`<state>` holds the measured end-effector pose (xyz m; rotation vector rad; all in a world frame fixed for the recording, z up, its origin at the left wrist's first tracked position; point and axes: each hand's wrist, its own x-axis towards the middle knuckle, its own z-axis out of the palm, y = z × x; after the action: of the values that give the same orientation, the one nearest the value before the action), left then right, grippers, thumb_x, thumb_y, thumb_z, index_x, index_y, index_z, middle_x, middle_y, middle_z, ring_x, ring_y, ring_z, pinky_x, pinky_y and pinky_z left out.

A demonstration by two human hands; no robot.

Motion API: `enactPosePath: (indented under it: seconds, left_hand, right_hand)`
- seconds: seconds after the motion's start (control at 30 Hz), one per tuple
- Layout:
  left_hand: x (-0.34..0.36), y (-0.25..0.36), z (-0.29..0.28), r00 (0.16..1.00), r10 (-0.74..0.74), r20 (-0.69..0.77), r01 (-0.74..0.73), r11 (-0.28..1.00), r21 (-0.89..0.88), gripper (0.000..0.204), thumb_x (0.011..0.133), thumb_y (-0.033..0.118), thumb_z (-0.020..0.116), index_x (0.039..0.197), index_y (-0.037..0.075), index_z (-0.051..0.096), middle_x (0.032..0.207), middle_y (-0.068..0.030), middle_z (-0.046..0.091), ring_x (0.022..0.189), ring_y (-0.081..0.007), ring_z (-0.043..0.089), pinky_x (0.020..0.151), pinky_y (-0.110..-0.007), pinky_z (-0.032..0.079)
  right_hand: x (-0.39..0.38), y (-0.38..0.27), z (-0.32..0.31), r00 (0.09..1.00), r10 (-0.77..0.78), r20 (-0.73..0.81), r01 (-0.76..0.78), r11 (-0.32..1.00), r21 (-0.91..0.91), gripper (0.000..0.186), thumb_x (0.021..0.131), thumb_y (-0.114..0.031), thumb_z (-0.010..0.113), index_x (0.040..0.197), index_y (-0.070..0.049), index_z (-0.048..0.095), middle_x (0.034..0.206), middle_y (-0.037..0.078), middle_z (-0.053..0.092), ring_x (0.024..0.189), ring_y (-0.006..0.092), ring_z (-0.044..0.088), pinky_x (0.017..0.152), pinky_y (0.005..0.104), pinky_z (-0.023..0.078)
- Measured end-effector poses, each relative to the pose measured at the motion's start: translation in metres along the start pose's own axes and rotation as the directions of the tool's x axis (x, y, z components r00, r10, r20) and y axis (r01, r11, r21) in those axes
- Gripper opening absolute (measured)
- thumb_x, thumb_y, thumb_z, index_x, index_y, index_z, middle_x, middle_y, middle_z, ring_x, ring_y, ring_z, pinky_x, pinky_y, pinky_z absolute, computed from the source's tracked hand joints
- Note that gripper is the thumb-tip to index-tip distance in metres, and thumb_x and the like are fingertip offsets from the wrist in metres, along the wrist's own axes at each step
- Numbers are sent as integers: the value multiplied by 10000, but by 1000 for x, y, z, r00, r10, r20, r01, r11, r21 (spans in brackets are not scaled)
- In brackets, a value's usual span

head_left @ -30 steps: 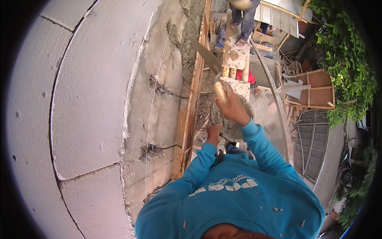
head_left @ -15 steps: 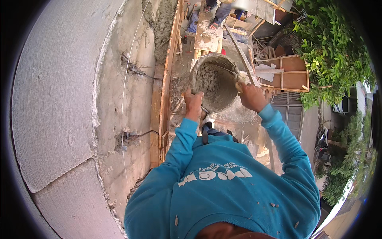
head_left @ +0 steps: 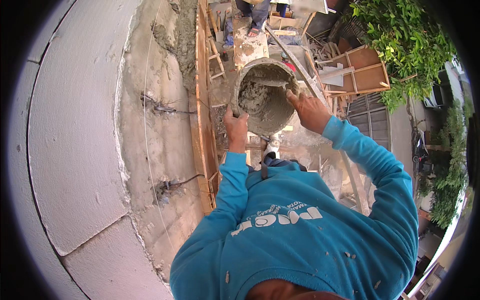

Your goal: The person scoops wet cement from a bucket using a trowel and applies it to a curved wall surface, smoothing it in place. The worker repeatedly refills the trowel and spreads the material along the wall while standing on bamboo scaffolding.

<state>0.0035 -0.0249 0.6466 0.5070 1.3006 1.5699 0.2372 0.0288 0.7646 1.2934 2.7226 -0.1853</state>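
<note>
A mortar-caked bucket is held up in front of my body, tilted so that its open mouth faces me. Wet grey mortar sits inside it. My left hand is closed on the bucket's left rim, thumb on the near side. My right hand is closed at the right rim around the handle of a trowel; the handle is mostly covered by my fingers. The trowel's mortar-smeared blade reaches leftward across the upper part of the bucket's mouth.
To my left runs a block wall beside a concrete strip with a taut string and protruding rebar. A wooden formwork board edges it. Ahead, another person's foot stands on a plank. A diagonal pole lies right.
The trowel blade has come into view across the bucket's mouth, and my right hand has shifted slightly. The bucket has moved a little left and up in the view, which has itself shifted.
</note>
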Motion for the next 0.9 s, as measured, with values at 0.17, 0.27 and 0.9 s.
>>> enactPosePath:
  seconds: [0.17, 0.27, 0.9]
  left_hand:
    - [-2, 11, 0, 999, 18, -36, -12, 986, 167, 654, 725, -121, 572, 1361, -6, 476, 1111, -74, 633, 905, -126, 597, 779, -264, 491]
    - [-4, 18, 18, 976, 207, 67, -218, 919, 328, 776, 710, -143, 552, 1453, 17, 397, 1197, -92, 625, 970, -138, 601, 824, -265, 491]
    - [-6, 39, 27, 997, -80, -3, 80, 996, 42, 301, 754, -48, 638, 1039, 26, 577, 807, -42, 603, 683, -144, 550, 640, -294, 439]
  right_hand:
    - [-19, 10, -2, 985, -32, 167, 16, 995, 96, 547, 805, -105, 632, 1315, -24, 451, 834, 223, 628, 750, 404, 658, 659, 496, 518]
    - [-17, 37, -1, 984, 178, 32, -181, 967, 180, 420, 836, -157, 609, 1230, -47, 514, 784, 214, 648, 734, 380, 667, 651, 507, 524]
    - [-50, -21, 87, 940, -117, 321, -341, -284, 896, 570, 906, -118, 654, 1411, -53, 396, 688, 9, 528, 469, 81, 494, 413, 245, 417]
